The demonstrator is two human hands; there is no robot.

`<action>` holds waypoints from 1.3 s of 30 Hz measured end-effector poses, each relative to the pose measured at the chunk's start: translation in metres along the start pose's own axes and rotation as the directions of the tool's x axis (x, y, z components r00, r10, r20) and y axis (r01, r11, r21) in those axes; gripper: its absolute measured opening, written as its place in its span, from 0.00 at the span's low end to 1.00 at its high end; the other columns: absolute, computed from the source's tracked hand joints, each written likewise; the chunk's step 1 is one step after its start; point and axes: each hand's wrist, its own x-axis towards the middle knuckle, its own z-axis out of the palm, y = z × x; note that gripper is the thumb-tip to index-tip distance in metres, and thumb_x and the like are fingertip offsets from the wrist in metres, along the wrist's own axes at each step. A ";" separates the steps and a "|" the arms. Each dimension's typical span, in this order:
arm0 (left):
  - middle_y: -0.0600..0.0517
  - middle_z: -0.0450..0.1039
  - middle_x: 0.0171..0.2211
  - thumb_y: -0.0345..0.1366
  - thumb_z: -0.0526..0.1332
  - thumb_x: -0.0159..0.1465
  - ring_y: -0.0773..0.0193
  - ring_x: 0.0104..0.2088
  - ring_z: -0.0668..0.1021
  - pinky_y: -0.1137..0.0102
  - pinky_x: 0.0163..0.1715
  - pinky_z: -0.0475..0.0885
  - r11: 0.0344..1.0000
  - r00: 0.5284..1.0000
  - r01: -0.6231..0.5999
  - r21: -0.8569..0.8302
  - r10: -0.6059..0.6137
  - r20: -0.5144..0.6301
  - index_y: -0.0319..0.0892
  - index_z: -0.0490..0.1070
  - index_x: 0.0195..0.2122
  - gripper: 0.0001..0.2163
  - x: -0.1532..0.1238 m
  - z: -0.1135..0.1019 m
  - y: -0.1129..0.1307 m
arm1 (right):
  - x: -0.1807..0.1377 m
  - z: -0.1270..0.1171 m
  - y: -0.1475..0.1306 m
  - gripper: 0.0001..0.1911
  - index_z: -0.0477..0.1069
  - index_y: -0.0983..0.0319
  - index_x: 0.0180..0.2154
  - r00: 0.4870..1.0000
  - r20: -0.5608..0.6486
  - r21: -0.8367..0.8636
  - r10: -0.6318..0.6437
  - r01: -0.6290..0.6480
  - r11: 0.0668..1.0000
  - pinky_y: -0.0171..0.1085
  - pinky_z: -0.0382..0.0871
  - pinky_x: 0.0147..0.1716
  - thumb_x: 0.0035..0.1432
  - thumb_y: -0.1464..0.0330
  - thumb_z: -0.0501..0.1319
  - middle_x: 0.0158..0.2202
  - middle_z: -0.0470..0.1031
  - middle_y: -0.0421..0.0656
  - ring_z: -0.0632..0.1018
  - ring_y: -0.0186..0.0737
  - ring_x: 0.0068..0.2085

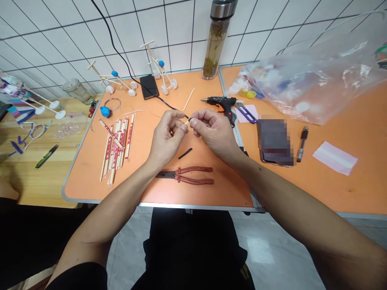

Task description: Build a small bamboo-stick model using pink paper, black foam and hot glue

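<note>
My left hand (169, 135) and my right hand (213, 131) meet above the middle of the orange table, fingertips almost touching. Both are closed in a pinch. A thin black piece (190, 119) shows at the right thumb and forefinger; whether it belongs to the black cord (112, 42) running down behind the hands, I cannot tell. What the left fingers hold is mostly hidden. Below the hands lies a short black strip (185, 153). Nearer to me are red-handled pliers (193, 175), handles pointing right. Beyond the fingers rests a thin wooden stick (189, 99).
Wrapped chopsticks (116, 149) lie left. Behind stand two stick models (116, 76) with white wheels, a phone (149, 86) and a tea bottle (215, 44). Rightward are a glue gun (222, 104), purple cutter (246, 112), blurred phone (275, 141), marker (302, 144) and plastic bag (317, 84).
</note>
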 end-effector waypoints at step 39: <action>0.57 0.76 0.24 0.37 0.77 0.59 0.74 0.18 0.67 0.76 0.16 0.62 0.875 0.946 0.314 -0.368 -0.323 0.038 0.42 0.81 0.36 0.08 0.008 0.000 0.008 | -0.004 -0.004 -0.007 0.18 0.80 0.59 0.40 0.999 0.009 -0.075 0.047 -0.046 0.996 0.36 0.78 0.33 0.63 0.53 0.79 0.35 0.82 0.41 0.76 0.33 0.31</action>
